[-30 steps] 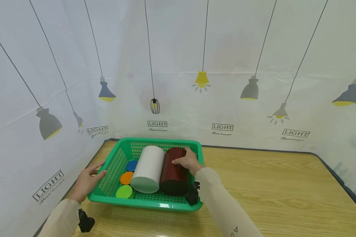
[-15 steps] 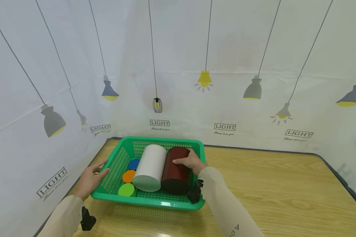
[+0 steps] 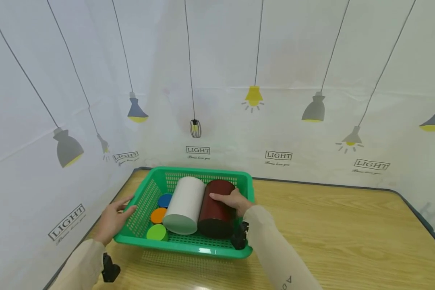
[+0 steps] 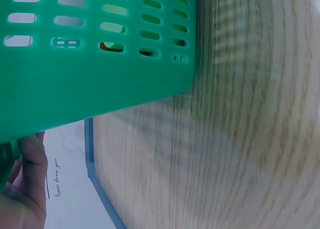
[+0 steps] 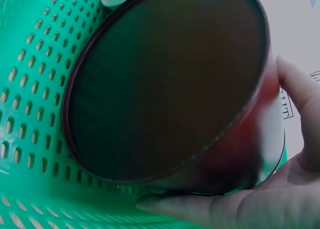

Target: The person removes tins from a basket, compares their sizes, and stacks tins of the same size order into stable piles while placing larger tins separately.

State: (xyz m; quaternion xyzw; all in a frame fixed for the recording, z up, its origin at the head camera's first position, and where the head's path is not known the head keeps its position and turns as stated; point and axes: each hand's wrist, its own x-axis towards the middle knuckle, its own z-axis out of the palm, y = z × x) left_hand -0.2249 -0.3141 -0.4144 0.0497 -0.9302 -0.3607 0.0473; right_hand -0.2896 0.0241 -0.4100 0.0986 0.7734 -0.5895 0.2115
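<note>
A green perforated basket point(image 3: 199, 250) stands on the wooden table at the left. Inside it lie a dark red cylinder point(image 3: 217, 211) and a white cylinder point(image 3: 183, 205) side by side, with blue point(image 3: 164, 200), orange point(image 3: 158, 215) and light green point(image 3: 156, 233) round lids to their left. My right hand point(image 3: 232, 200) grips the dark red cylinder point(image 5: 165, 84), thumb and fingers curled round it. My left hand point(image 3: 112, 219) rests on the outside of the basket's left wall point(image 4: 90, 84), fingers fairly straight.
The wooden table point(image 3: 330, 233) stretches out to the right of the basket. A white curtain with lamp prints point(image 3: 253, 96) closes off the back and left side. The table's dark edge point(image 3: 311, 183) runs along the curtain.
My right hand has shifted slightly nearer along the red cylinder, and the view has drifted a little to the left. The left hand stays at the basket's wall.
</note>
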